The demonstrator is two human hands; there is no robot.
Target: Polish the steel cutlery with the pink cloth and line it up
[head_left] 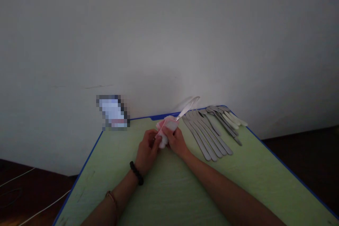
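Both of my hands meet over the far part of the table, closed around a pink and white cloth (171,124). On the cloth's left side, my left hand (148,150) pinches it between thumb and fingers. My right hand (178,142) grips its right side, thumb on top. A shiny metal piece of cutlery (186,108) sticks out of the cloth, tilted up to the right; it looks like a fork, though its head is hard to make out. The cloth and my fingers hide its handle. Just right of my hands lies a row of metal cutlery (208,136).
More cutlery with cream handles (230,120) lies at the table's far right corner. A blurred phone-like device (113,112) leans near the far left corner. The green table (159,197) has a blue edge and stands against a pale wall (169,35). White cables (45,207) run along the dark floor.
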